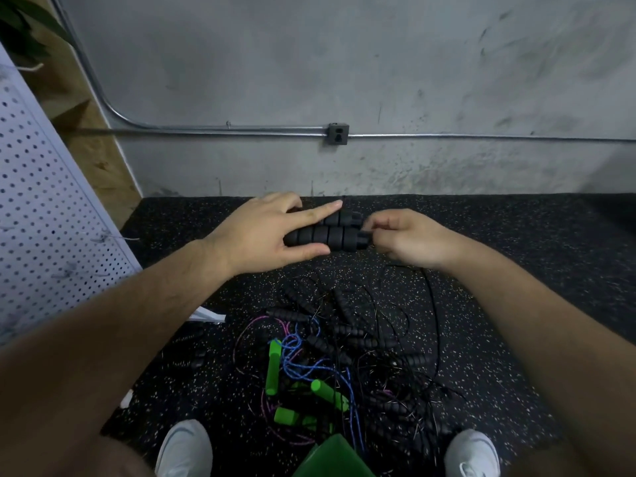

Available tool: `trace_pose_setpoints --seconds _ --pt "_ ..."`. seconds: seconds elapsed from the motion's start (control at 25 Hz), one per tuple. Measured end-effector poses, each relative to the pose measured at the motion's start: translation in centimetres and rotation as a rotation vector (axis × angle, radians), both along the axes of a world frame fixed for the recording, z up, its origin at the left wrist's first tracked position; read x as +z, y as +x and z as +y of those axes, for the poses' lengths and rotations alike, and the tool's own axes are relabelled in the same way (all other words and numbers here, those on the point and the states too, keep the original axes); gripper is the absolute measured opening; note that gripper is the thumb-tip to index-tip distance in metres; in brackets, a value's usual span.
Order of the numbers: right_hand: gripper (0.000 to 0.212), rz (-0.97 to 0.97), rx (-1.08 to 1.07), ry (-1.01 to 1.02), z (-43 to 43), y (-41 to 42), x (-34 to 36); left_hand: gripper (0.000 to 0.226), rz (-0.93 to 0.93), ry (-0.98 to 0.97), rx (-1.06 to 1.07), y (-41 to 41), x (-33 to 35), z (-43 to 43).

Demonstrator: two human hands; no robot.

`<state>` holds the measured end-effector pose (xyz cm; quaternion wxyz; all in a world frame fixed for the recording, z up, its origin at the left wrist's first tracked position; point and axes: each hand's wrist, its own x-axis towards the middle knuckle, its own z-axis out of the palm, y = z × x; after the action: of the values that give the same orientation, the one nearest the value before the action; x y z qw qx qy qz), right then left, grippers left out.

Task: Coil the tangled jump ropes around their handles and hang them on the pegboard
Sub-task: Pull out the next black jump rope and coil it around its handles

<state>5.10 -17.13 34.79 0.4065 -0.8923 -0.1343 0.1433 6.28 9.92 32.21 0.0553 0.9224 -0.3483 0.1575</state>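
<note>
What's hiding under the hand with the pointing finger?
Under the left hand are two black ribbed foam handles, which it holds side by side. The palm covers their left ends, so those parts cannot be seen.

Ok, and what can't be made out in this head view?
Head view throughout:
- Where the cord leaves the black handles: hidden behind the right hand, fingers curled.
- Pegboard: cut off by the left edge.
- Rope pile: black cords too thin against the dark floor to count.
- Green object: cut off by the bottom edge.
</note>
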Motion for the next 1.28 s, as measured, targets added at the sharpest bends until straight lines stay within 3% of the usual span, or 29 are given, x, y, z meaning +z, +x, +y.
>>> trace_pose_setpoints --seconds 0.08,0.24,0.52,0.64,0.76,0.92,1.04,1.16,1.28 --pt "0.024 0.052 -0.089 0.082 0.0 -0.3 0.3 0.070 -0.047 0.036 -0.018 0.1 -0.1 -0.4" --pt "0.030 -0.186 -0.101 -0.170 0.0 -1.0 0.3 0.075 -0.151 0.099 -0.034 0.3 -0.7 -1.4" --pt "0.021 -0.458 -0.214 -0.359 0.9 -1.7 -0.9 0.086 -0.187 0.185 -0.003 0.8 -2.1 -2.8" --pt "0.012 -0.539 -0.089 -0.404 1.2 -2.5 -0.8 0.086 -0.155 0.235 0.007 1.1 -2.3 -3.0" --pt "0.018 -0.531 0.088 -0.345 0.6 -2.9 -0.3 0.089 -0.092 0.274 0.003 1.2 -2.4 -3.0" --pt "0.020 -0.563 0.170 -0.331 -1.1 -2.2 0.5 0.097 0.057 0.196 -0.002 0.6 -2.3 -3.4" --pt "0.010 -0.501 0.115 -0.163 -2.4 -0.8 0.3 0.083 0.117 0.073 -0.110 -0.6 -2.4 -3.9" --pt "0.001 -0.213 0.015 0.189 -3.8 0.6 -1.0 0.074 0.154 -0.114 -0.200 -2.1 -1.9 -4.6" --pt "0.014 0.086 -0.073 0.559 -3.2 0.1 -3.2 0.072 0.032 -0.210 -0.151 -2.7 -1.0 -5.5"
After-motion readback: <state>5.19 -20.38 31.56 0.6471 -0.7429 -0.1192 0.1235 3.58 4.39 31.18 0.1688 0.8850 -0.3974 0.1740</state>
